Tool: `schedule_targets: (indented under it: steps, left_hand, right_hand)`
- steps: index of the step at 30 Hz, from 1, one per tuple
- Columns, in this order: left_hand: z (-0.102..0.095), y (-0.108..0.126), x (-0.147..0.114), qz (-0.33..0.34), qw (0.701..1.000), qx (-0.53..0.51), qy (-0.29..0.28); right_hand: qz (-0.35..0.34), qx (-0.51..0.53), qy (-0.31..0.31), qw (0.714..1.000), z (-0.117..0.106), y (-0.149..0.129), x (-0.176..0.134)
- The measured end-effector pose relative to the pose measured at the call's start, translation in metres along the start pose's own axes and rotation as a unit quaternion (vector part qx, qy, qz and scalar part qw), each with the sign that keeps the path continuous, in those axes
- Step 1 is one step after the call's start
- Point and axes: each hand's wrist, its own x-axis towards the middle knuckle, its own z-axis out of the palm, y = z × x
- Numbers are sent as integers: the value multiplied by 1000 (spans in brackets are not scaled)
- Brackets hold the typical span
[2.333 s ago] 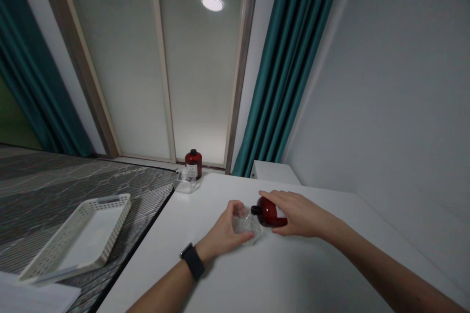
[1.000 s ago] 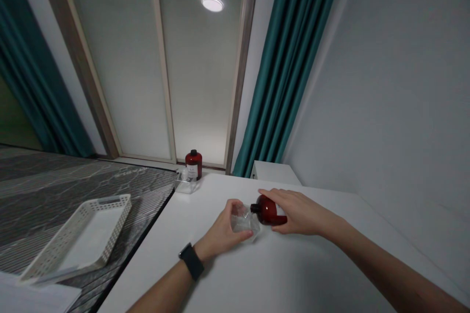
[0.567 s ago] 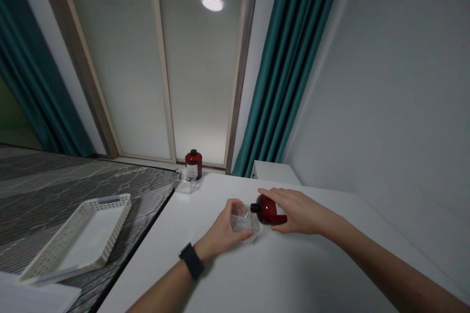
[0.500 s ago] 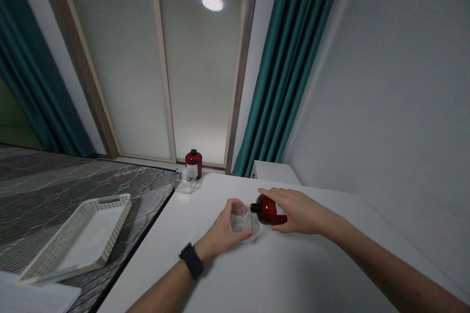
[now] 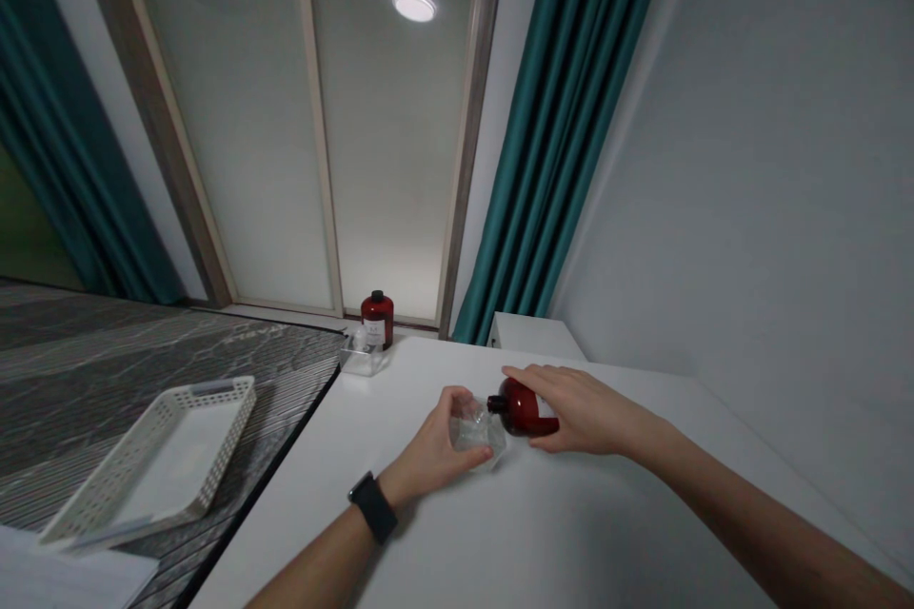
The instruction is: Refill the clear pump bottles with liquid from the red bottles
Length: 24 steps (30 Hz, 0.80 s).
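Dark red and shiny, the round plastic bottle with the black neck (image 5: 520,407) lies tipped on its side in the person's right hand (image 5: 578,409), just above the white table top (image 5: 543,523). The right hand wraps over the top of the bottle, with the fingers curled round it and the thumb under it. The bottle's long line runs from right to left, and its black neck points left, toward the other hand. The left hand (image 5: 428,452) holds a small clear plastic cup (image 5: 477,432) and closes round it from the left side and from below. The neck of the bottle sits right at the rim of the cup, on the cup's right side, so close that they look as if they touch. It is too small and dim to tell if anything runs out of the bottle. So the cup lies just to the left of the bottle, and the two hands are near each other in the middle of the table. A black watch (image 5: 372,507) sits on the left wrist. Well apart, at the far edge of the table, a second dark red bottle (image 5: 376,319) stands upright just beside a small clear box (image 5: 359,355). A white plastic basket tray with holes in its sides (image 5: 153,461) rests off to the left.
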Motion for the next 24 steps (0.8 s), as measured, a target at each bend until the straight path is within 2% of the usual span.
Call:
schedule_targets:
  steps: [24]
  left_hand:
    - [0, -4, 0, 8, 1000, -3, -4]
  right_hand:
    - [0, -5, 5, 1000, 2, 1, -1]
